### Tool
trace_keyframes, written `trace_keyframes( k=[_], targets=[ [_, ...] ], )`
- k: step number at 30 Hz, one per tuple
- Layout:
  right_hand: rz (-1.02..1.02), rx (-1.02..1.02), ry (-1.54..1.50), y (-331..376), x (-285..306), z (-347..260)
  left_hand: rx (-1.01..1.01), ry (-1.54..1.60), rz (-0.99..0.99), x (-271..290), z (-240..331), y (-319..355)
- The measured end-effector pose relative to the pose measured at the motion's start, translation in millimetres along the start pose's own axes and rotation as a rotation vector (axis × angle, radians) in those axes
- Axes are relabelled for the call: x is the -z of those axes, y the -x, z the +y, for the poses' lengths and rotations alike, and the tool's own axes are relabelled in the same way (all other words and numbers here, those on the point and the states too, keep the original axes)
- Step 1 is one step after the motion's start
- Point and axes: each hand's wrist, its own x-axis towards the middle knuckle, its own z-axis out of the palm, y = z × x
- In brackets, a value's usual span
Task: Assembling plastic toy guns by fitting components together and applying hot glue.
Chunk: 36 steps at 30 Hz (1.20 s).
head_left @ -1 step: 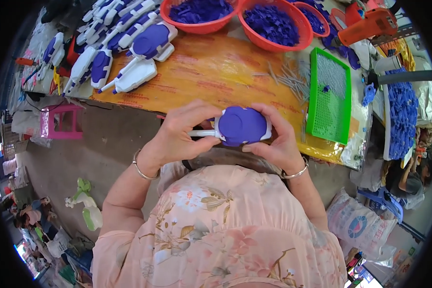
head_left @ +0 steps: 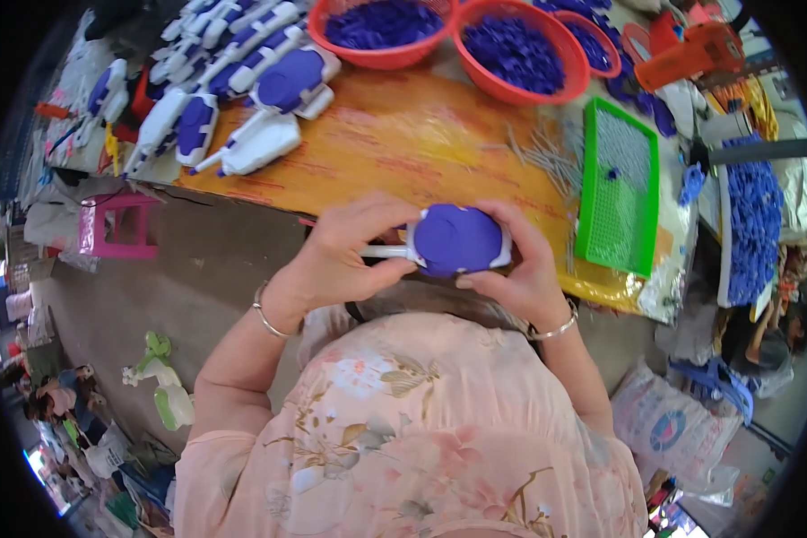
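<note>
Between both hands, close in front of my body at the table's near edge, is a flat plastic piece (head_left: 458, 239) with a rounded purple top, white edges and a thin white stem pointing left. My left hand (head_left: 354, 244) grips its stem end, thumb below and fingers above. My right hand (head_left: 522, 260) holds the opposite end, thumb along the near side and fingers along the far side. The underside of the piece is hidden. Similar purple-and-white pieces (head_left: 291, 81) lie piled at the far left of the table.
Red baskets (head_left: 560, 94) of purple parts stand at the back of the orange-topped table (head_left: 394, 134). To the right are loose thin grey rods (head_left: 551, 161), a green tray (head_left: 589, 197) and an orange power tool (head_left: 695, 56). A pink stool (head_left: 117, 199) stands left; a stuffed sack (head_left: 672, 430) lies right.
</note>
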Motion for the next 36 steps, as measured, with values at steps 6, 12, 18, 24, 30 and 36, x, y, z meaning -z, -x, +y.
trace_keyframes(
  k=[6,12,18,24,30,36],
  targets=[
    [0.187,0.034,0.262,-6.8,-5.4,2.3,-0.088,-0.431,0.326,36.9,-19.0,-6.8],
    [0.126,0.052,0.541,-8.1,-10.1,7.2,0.15,-0.961,0.512,88.6,-62.3,-25.6],
    [0.179,0.095,0.442,-7.7,-8.4,8.1,0.384,-1.202,0.519,92.7,-59.6,-40.4],
    [0.193,0.08,0.422,-7.0,-8.3,6.8,0.402,-0.765,0.451,110.0,-69.7,-26.6],
    [0.188,0.113,0.427,-7.4,-7.1,6.8,0.404,-0.55,0.421,102.0,-61.7,-21.2],
    [0.191,0.118,0.413,-5.2,-6.3,3.4,0.218,-0.572,0.437,83.4,-55.6,-15.3]
  ],
)
